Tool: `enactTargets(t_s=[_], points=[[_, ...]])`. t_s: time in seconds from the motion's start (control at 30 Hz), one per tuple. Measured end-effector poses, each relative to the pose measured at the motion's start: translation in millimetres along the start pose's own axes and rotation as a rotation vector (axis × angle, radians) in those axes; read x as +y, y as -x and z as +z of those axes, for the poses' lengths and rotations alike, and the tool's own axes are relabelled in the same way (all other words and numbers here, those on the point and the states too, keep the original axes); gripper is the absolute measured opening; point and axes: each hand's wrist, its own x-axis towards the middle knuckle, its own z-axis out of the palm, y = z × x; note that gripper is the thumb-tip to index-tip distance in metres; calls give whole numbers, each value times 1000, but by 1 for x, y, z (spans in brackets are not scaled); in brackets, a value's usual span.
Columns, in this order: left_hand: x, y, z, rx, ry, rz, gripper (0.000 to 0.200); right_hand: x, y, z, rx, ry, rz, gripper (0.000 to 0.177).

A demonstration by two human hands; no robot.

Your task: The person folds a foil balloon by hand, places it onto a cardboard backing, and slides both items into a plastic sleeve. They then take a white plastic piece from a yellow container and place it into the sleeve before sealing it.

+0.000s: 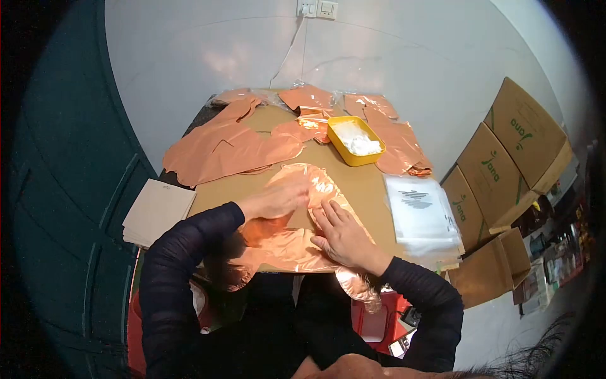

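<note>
A flat, shiny copper-coloured foil balloon (290, 243) lies in front of me on the cardboard-covered table, its lower parts hanging over the near edge. Pressed onto its right side is my right hand (344, 237), open with the fingers spread. My left hand (278, 199) is over the upper left part of the foil, its fingers smeared by motion. Beyond the hands, more flat copper-coloured foil pieces (233, 148) are stacked at the left, and others (398, 139) lie at the right.
A yellow tub (353, 158) with white contents stands near the back. Printed clear plastic bags (423, 211) lie at the right edge, white cards (159, 211) at the left. Cardboard boxes (492, 170) stand to the right. A white cable (290, 47) runs down the wall behind.
</note>
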Motion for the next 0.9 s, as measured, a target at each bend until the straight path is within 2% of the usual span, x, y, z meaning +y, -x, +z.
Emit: enactTargets(t_s=[0.1,0.2,0.3,0.4,0.5,0.7,0.9], points=[[-42,3,-8,297,-412,-163,57,14,9,11,-59,54,-11,65],[-71,20,-18,223,-492,-557,66,17,9,9,-63,5,-7,65],[-99,45,-37,78,-524,-549,67,23,8,8,-65,-9,-26,65],[-83,67,-72,-72,-444,-415,66,33,5,8,-58,-25,-45,64],[-96,93,-85,-64,-407,-317,62,44,-1,9,-63,-37,-48,63],[-98,121,-101,-3,-423,-331,57,69,-16,13,-80,-22,-14,62],[-85,125,-119,-69,-454,-415,56,87,-24,13,-76,-51,-15,63]])
